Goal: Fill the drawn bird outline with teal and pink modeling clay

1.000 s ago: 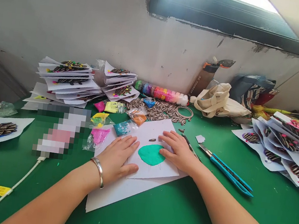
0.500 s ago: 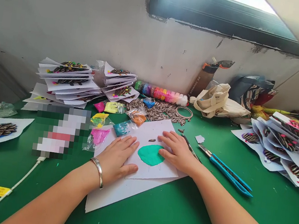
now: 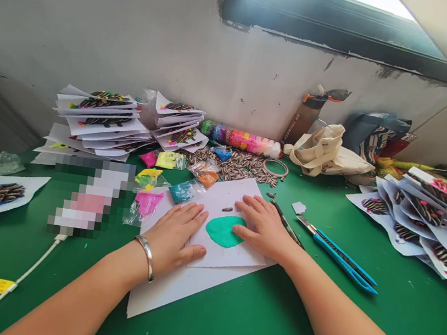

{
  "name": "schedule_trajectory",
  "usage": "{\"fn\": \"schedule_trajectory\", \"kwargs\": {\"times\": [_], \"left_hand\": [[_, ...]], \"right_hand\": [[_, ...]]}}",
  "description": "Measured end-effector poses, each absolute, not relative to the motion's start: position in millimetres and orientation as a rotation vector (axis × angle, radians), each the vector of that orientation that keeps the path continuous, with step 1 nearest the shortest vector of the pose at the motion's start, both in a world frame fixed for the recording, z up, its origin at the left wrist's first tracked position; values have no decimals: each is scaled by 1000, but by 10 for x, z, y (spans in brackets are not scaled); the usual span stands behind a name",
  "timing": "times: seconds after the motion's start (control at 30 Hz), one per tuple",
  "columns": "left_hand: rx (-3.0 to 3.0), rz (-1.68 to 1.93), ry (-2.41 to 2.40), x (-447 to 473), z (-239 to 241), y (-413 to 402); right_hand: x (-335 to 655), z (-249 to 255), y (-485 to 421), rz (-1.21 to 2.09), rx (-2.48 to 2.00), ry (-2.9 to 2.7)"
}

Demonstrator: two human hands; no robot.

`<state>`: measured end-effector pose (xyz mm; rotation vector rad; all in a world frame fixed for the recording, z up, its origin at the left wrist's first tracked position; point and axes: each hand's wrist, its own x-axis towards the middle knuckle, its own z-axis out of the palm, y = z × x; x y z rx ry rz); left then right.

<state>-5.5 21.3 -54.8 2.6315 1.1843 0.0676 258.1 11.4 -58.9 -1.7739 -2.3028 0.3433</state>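
Note:
A white sheet of paper [image 3: 240,195] lies on the green table [image 3: 251,326], on top of a bigger white sheet [image 3: 173,291]. A flat oval of teal clay [image 3: 223,231] is stuck on the top sheet, with one sunflower seed [image 3: 227,209] just above it. My left hand [image 3: 175,237] lies flat and open on the paper's left edge; a silver bangle sits on that wrist. My right hand [image 3: 265,226] rests with fingers spread on the right side of the clay, thumb at the clay's edge.
Small bags of coloured clay [image 3: 187,190] and a heap of sunflower seeds [image 3: 244,166] lie behind the paper. A blue utility knife [image 3: 339,256] lies to the right. Stacks of finished seed pictures [image 3: 101,117] stand at the back left, with more finished seed pictures [image 3: 420,217] on the right. A white cable [image 3: 20,277] runs front left.
My right hand has slid slightly left over the clay's right edge. My left hand has stayed where it was.

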Motion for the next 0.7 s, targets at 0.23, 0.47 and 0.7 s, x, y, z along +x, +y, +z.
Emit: {"fn": "schedule_trajectory", "kwargs": {"times": [0.23,0.47,0.7], "left_hand": [[2596,15,1193,-28,-461,203],[2583,-94,1212,0,-380,195],[2621,1,1191,-42,-482,202]], "right_hand": [[2594,-586,112,361,-1762,-2312],[2591,-585,115,379,-1763,-2313],[2608,-600,134,387,-1738,-2295]]}}
